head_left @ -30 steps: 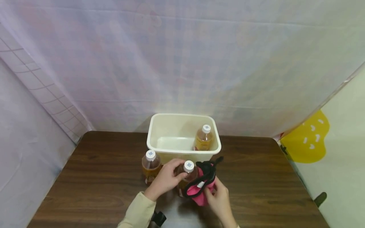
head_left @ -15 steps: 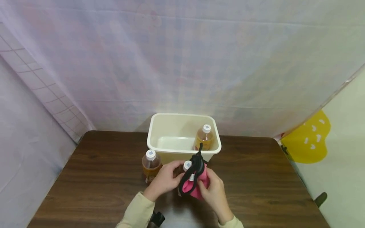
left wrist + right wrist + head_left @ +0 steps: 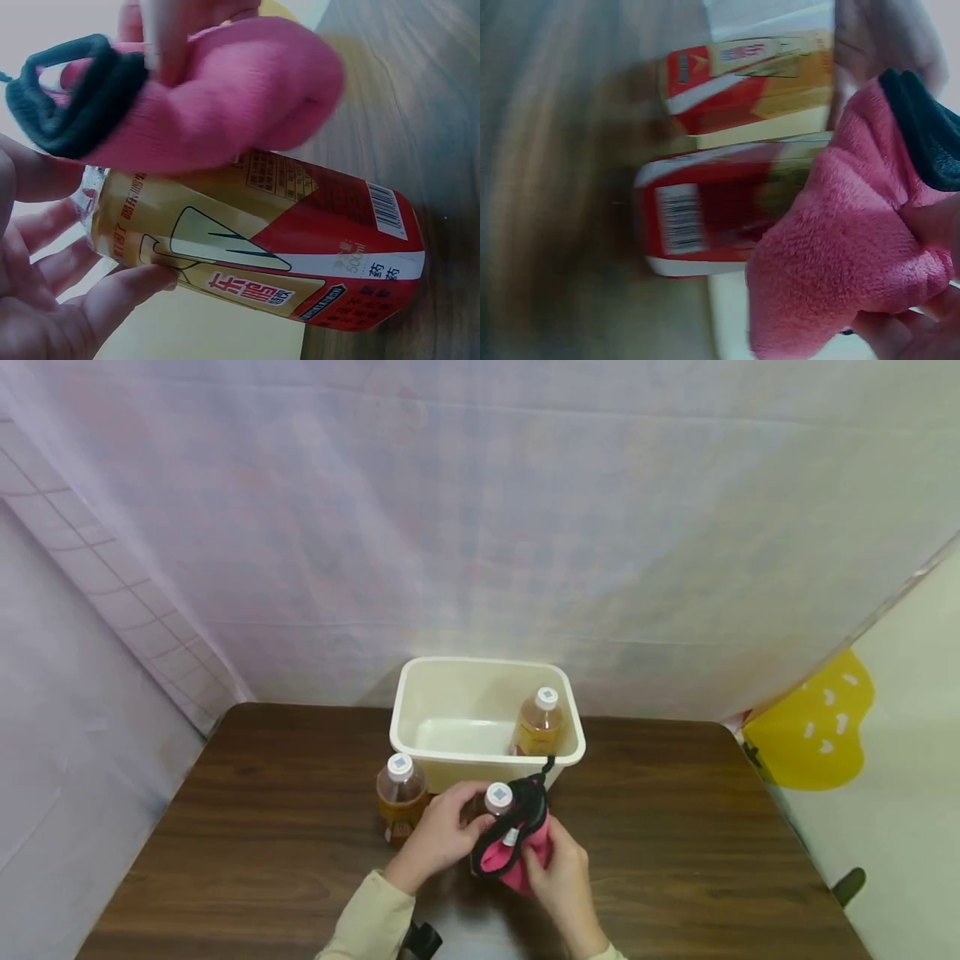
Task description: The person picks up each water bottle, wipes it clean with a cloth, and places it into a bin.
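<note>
My left hand [image 3: 438, 837] grips a drink bottle [image 3: 498, 800] near its neck, in front of the white bin. It has a white cap, and in the left wrist view its gold and red label [image 3: 247, 247] shows. In my right hand [image 3: 562, 868] I pinch a fuzzy pink pouch [image 3: 534, 847] with black trim and a black cord. The pouch lies against the bottle's right side and covers part of it; in the left wrist view its black-rimmed mouth [image 3: 82, 97] shows. A second bottle [image 3: 401, 802] stands just left of my left hand.
The white plastic bin [image 3: 480, 758] stands behind the hands, with another bottle [image 3: 540, 727] upright in its right end. A small black object [image 3: 423, 939] is by the left sleeve. The wooden table [image 3: 675, 827] reaches back to a draped cloth [image 3: 480, 527].
My right hand has brought the pink pouch leftward against the bottle, and its cord has swung about. My left hand keeps its hold on the bottle, almost in place.
</note>
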The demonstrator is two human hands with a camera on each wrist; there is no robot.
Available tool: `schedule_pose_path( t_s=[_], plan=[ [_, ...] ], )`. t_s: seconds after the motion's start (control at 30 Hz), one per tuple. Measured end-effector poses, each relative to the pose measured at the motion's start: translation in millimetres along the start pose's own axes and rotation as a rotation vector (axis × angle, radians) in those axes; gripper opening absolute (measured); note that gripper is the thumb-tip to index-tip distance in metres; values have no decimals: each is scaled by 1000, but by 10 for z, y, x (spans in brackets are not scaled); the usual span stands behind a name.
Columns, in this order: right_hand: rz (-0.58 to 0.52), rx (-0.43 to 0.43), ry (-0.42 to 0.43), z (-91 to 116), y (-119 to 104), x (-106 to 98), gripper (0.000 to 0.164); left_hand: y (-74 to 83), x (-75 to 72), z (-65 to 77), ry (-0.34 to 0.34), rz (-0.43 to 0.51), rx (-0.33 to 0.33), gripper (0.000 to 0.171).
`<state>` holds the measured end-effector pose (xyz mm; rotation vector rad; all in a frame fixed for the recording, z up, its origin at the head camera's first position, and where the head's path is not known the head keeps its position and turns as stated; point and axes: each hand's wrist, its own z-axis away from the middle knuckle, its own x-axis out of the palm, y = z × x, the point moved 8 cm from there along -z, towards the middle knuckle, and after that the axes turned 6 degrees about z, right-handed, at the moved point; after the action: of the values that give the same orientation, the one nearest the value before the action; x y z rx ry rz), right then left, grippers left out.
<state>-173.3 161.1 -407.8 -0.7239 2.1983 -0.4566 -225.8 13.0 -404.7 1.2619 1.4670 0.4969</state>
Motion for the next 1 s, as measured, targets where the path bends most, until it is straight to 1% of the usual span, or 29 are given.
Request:
schedule_pose_path(
  t_s=[0.17, 0.27, 0.33, 0.4, 0.5, 0.63, 0.77, 0.83, 0.9, 1.0],
  plan=[
    [-13, 48, 17, 173, 130, 125, 32, -8, -17, 5, 19, -19, 19, 32],
    [-23, 98, -15, 289, 240, 234, 31, -23, -21, 12, 23, -24, 8, 32],
    [-18, 138, -46, 374, 325, 305, 32, -32, -11, 21, 18, -9, -2, 32],
    [-15, 176, -71, 448, 404, 359, 32, -36, 3, 29, 16, 4, -2, 32],
    [-13, 208, -87, 508, 482, 401, 31, -39, 22, 33, 18, 21, 8, 33],
    [-27, 228, -96, 510, 519, 410, 30, -41, 29, 26, 20, 30, 20, 33],
    [-47, 240, -86, 469, 482, 357, 30, -45, 35, 14, 1, 44, 12, 33],
    [-69, 221, -59, 414, 411, 290, 30, -47, 36, 10, -6, 54, 6, 33],
    [-115, 190, -19, 334, 310, 199, 30, -39, 32, 7, -6, 57, 11, 34],
    [-174, 101, 37, 170, 120, 56, 32, -28, 18, 3, 4, 63, 23, 33]
  ],
)
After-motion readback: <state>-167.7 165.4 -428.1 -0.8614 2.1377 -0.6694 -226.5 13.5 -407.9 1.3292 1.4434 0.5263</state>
